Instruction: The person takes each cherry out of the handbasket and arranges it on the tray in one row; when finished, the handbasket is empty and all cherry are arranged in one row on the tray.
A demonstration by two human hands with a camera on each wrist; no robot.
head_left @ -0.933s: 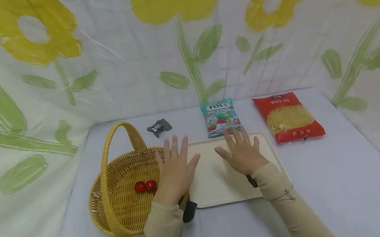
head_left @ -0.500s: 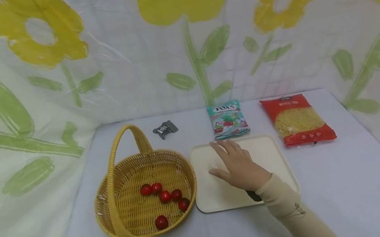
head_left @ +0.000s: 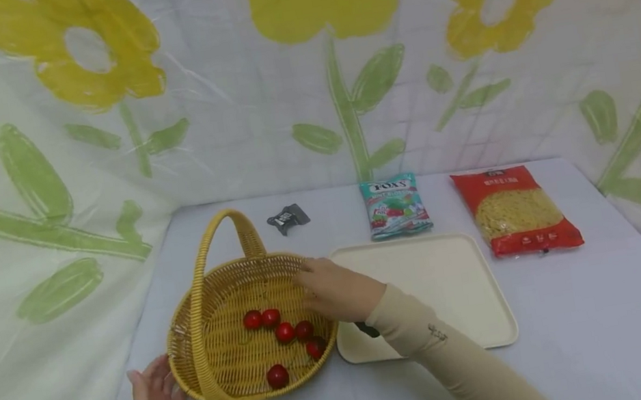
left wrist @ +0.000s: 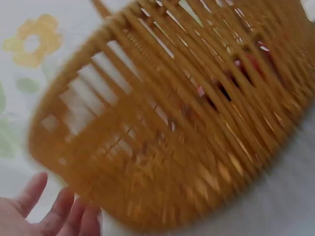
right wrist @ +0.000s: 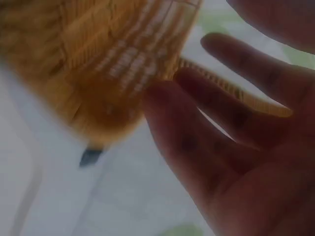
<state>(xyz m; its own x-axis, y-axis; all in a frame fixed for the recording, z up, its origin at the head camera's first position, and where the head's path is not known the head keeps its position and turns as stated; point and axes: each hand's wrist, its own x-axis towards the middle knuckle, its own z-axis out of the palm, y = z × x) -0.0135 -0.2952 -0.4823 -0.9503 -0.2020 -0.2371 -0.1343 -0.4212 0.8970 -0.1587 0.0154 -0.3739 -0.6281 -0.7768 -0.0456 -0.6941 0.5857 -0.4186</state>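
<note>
A pale lavender-grey table point(head_left: 594, 325) with five things laid out on it.

A yellow wicker basket point(head_left: 219, 353) with a tall hoop handle stands at the front left, with six small red fruits inside it. Just beside it on the right, edges nearly touching, lies a cream rectangular tray point(head_left: 464, 289). Behind the tray, near the back edge, lies a teal bag of Fox's candy point(head_left: 395, 206), and to its right a red bag of pasta point(head_left: 513, 211), lying flat and slightly angled. A small dark wrapper point(head_left: 288, 218) lies behind the basket, just right of the handle.
</note>
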